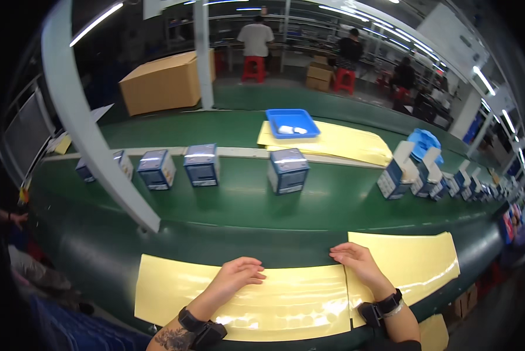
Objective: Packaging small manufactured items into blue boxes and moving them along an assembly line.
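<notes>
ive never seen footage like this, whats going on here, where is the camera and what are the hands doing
There is no machine here: a person wears a wide fisheye camera on the head, looking down at their own two bare hands, so straight edges bend near the rim. The left hand and the right hand lie flat on glossy yellow sheets on the green bench edge; neither holds anything. Beyond them a green belt carries small blue boxes, some with open flaps further right. Behind are a blue tray on more yellow sheets, a big carton, and other people sitting on red stools.
</notes>
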The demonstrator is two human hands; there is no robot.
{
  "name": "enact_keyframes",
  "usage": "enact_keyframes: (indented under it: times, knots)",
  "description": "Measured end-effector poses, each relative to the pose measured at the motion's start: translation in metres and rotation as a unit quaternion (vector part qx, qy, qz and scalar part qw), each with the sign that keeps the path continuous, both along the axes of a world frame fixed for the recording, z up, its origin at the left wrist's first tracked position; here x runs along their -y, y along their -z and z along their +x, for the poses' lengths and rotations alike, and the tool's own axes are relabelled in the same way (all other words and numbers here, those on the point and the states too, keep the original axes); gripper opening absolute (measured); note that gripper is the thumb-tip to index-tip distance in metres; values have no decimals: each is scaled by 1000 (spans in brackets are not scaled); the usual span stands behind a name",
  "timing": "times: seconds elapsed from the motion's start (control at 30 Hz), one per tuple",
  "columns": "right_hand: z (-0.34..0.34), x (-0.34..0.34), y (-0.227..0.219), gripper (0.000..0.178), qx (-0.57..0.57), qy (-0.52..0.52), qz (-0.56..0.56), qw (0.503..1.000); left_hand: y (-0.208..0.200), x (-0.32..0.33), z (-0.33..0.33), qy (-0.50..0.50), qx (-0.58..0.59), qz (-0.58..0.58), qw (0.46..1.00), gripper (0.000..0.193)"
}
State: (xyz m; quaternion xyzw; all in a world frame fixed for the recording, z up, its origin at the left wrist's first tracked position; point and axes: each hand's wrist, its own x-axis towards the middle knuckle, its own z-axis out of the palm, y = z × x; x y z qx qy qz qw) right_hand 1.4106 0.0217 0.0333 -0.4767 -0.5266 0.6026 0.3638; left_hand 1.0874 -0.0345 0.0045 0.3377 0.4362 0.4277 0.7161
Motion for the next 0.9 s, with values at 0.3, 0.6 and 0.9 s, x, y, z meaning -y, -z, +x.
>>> enact_keyframes:
  times: [0.3, 0.6, 0.9]
  knots:
    - [22, 0, 10, 24, 2, -33, 2, 999, -5, 1, 19, -6, -34, 15, 999, 17]
    - [29, 0, 20, 25, 7, -53, 43, 998, -13, 7, 34, -12, -130, 49, 990, 17]
    - [35, 1, 12, 25, 18, -66, 18, 997, -16, 7, 43, -11, -141, 52, 989, 16]
